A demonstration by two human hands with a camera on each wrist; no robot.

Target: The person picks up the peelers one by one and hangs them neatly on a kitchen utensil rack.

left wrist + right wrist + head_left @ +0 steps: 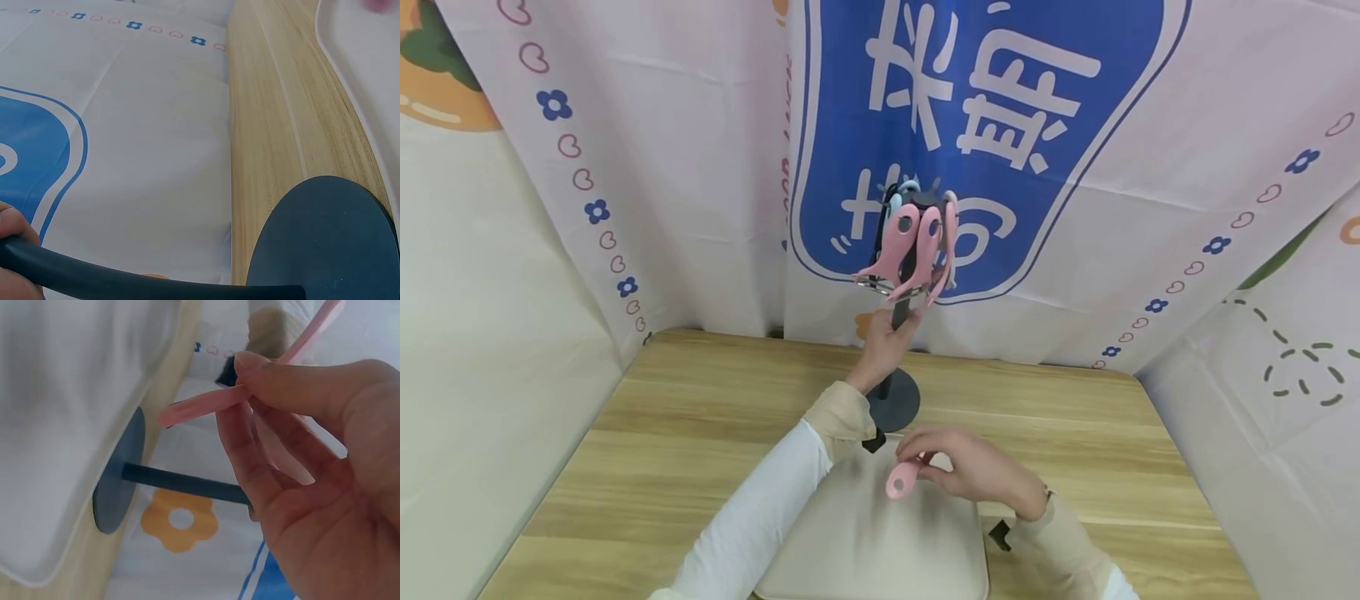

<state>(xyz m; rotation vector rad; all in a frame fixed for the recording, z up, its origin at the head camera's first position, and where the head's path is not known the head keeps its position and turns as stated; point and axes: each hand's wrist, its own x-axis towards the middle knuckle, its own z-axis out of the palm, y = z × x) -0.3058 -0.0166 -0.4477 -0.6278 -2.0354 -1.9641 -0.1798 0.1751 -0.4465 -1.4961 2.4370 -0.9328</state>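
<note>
My left hand [882, 343] grips the upper pole of a dark stand [895, 402] with a round base. Several pink pieces [898, 243] with holed, rounded ends hang around the stand's top, with light blue and black ones behind them. Over the pale tray-like surface, my right hand [976, 468] pinches a slim pink piece [901, 482] that has a hole in its rounded end. In the right wrist view, the thumb and fingertips hold this pink piece [203, 406] near its middle; its exact kind cannot be told.
The pale, round-cornered tray-like surface [865, 550] lies at the front of the wooden table [700, 408], close to the stand's base. Behind the stand hangs a white printed cloth [715, 208] with a blue panel. More cloth stands at both sides.
</note>
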